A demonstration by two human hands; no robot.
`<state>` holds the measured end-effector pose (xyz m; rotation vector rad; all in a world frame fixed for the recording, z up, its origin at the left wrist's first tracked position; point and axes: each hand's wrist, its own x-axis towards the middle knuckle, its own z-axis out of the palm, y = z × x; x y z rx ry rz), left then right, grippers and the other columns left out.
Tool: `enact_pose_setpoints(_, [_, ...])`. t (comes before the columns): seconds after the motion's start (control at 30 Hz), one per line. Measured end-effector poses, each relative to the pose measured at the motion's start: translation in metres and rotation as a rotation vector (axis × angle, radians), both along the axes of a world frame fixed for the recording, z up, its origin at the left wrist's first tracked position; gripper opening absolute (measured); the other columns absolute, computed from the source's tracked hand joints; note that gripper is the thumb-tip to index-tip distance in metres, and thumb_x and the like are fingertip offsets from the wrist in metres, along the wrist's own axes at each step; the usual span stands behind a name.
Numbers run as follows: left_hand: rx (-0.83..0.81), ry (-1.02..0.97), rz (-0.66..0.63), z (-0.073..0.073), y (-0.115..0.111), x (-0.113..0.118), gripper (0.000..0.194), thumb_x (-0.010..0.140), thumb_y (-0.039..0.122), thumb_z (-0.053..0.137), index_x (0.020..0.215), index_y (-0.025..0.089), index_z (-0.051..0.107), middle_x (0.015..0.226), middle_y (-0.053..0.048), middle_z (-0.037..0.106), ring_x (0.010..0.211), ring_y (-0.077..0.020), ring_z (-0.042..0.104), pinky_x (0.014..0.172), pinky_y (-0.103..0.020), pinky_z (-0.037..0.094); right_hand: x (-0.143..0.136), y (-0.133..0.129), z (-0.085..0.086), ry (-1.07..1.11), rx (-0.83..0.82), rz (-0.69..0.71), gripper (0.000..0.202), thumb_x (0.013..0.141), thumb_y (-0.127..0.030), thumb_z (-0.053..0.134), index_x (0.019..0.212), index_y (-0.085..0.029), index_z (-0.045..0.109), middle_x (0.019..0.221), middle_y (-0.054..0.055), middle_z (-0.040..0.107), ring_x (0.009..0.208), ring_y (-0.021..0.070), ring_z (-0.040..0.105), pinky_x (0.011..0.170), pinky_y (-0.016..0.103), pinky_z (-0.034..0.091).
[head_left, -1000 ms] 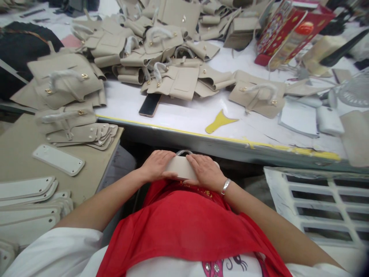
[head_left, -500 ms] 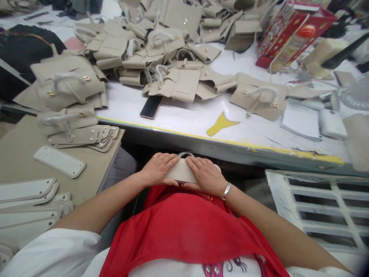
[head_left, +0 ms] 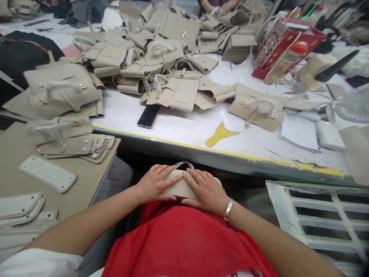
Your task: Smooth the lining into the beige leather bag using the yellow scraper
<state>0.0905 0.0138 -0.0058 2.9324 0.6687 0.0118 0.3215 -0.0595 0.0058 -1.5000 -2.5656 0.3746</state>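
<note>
A cream bag piece with a wrapped handle on its far side lies in my lap against the red apron. My left hand grips its left part, fingers over the top and thumb along the near edge. On its right part my right hand is placed the same way, a silver bracelet at the wrist. The tips of both index fingers nearly meet over the middle. The underside of the piece is hidden.
Beige bag parts are heaped on the white table, beside a phone and a yellow template. White base panels lie at left. A slatted white rack stands right. Another person's arms show at the back.
The view has tilted up, so everything sits lower in the picture. My index fingers have come closer together over the middle of the piece. Another person's arms now show at the back.
</note>
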Motion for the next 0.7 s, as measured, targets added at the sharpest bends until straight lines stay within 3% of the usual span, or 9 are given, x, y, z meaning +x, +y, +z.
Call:
enact_pose_setpoints(0.13, [-0.015,-0.006,-0.014,-0.002,0.002,0.0,0.068,0.078,0.066,0.038,0.137,0.033,0.029,0.135,-0.014,0.037,0.115,-0.0322,0.038,0.093,-0.049,0.029,0.003,-0.001,-0.001,0.053,0.004,-0.043,0.073,0.08,-0.064,0.04,0.128,-0.01,0.044,0.13,0.017,0.045,0.116,0.0293,0.04,0.097,0.043,0.03])
enact_pose_setpoints(0.27, [-0.015,-0.01,-0.024,-0.002,0.003,0.001,0.066,0.078,0.065,0.039,0.135,0.032,0.034,0.128,-0.015,0.041,0.11,-0.0315,0.041,0.091,-0.048,0.03,0.0,0.002,0.0,0.049,-0.03,-0.101,0.082,0.071,-0.065,0.053,0.126,-0.005,0.043,0.12,0.019,0.05,0.107,0.0301,0.044,0.092,0.043,0.034])
enact_pose_setpoints(0.37, [-0.016,-0.002,-0.027,0.0,0.004,0.001,0.066,0.078,0.065,0.039,0.135,0.032,0.035,0.126,-0.016,0.041,0.108,-0.0314,0.041,0.09,-0.047,0.031,-0.003,0.006,0.002,0.035,-0.065,-0.1,0.075,0.069,-0.062,0.056,0.12,-0.007,0.046,0.113,0.017,0.053,0.1,0.0295,0.047,0.086,0.042,0.036])
enact_pose_setpoints(0.5, [-0.008,0.014,-0.022,0.001,0.004,0.001,0.066,0.079,0.064,0.038,0.136,0.032,0.032,0.127,-0.016,0.04,0.11,-0.0319,0.04,0.09,-0.048,0.031,-0.005,0.007,0.003,0.036,-0.062,-0.105,0.073,0.069,-0.061,0.056,0.118,-0.009,0.047,0.111,0.016,0.053,0.097,0.0292,0.048,0.084,0.042,0.036])
enact_pose_setpoints(0.7, [0.022,0.002,-0.025,-0.003,-0.002,0.001,0.064,0.079,0.062,0.041,0.135,0.032,0.034,0.126,-0.015,0.041,0.109,-0.0306,0.041,0.091,-0.047,0.031,0.009,0.0,0.003,0.028,-0.041,-0.086,0.087,0.068,-0.073,0.048,0.126,-0.01,0.042,0.117,0.017,0.051,0.103,0.0288,0.048,0.088,0.042,0.036])
